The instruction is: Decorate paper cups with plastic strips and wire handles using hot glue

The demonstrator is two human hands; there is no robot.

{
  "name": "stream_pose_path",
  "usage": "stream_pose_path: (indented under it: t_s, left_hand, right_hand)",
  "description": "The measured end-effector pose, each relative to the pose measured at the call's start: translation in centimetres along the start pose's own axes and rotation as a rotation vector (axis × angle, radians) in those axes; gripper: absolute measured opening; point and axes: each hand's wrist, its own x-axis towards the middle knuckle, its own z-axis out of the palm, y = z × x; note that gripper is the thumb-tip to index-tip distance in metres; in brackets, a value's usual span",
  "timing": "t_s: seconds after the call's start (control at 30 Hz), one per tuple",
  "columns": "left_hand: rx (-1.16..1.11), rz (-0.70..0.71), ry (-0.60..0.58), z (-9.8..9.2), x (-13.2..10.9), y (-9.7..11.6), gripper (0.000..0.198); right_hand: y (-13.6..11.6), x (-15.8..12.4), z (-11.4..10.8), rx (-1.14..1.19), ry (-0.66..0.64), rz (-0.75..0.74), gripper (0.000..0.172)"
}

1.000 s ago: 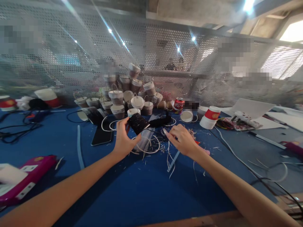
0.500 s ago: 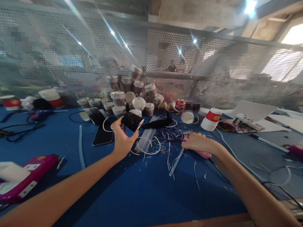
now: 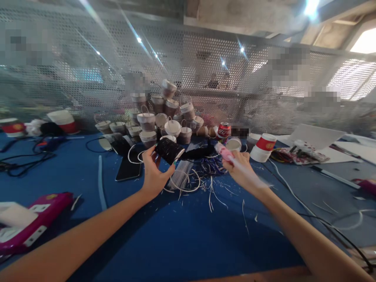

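Note:
My left hand (image 3: 155, 172) is closed around a paper cup wrapped in black yarn (image 3: 169, 150), tilted on its side with its white rim toward the right. My right hand (image 3: 242, 168) grips a pink hot glue gun (image 3: 225, 152), its nozzle pointing left toward the cup but apart from it. A translucent glue stick, blurred by motion, trails from the gun's back over my wrist. Behind the cup lies a bundle of black yarn (image 3: 199, 152). Clear glue sticks (image 3: 179, 174) and a loop of white cord (image 3: 196, 187) rest on the blue table between my hands.
Several small cup buckets with handles (image 3: 147, 122) are piled at the back. A red drink can (image 3: 223, 130) and stacked paper cups (image 3: 264, 147) stand to the right. A black phone (image 3: 129, 168) lies left of my hand; a magenta device (image 3: 44, 215) sits at the far left.
My right hand has lifted the glue gun off the table area and swung its nozzle up and left toward the cup. My left hand has shifted slightly right with the cup.

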Motion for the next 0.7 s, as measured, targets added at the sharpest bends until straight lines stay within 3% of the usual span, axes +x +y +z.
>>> stream_pose_path:
  t_s: [0.13,0.27,0.4,0.7]
  left_hand:
    - [-0.091,-0.032,-0.056,0.2,-0.2,0.4,0.070]
    - [-0.147,-0.047,-0.078,0.2,-0.2,0.3,0.071]
    - [-0.162,-0.050,-0.099,0.2,-0.3,0.2,0.072]
    - [-0.181,-0.059,-0.115,0.2,-0.3,0.1,0.071]
  right_hand:
    - [-2.9,-0.1,-0.4,0.699,-0.049,0.191,0.027]
    - [-4.4,-1.0,-0.4,1.072,-0.170,0.285,0.027]
    - [-4.6,-1.5,-0.1,1.160,-0.258,0.303,0.025]
    - [-5.1,-1.8,0.1,1.164,-0.315,0.322,0.020]
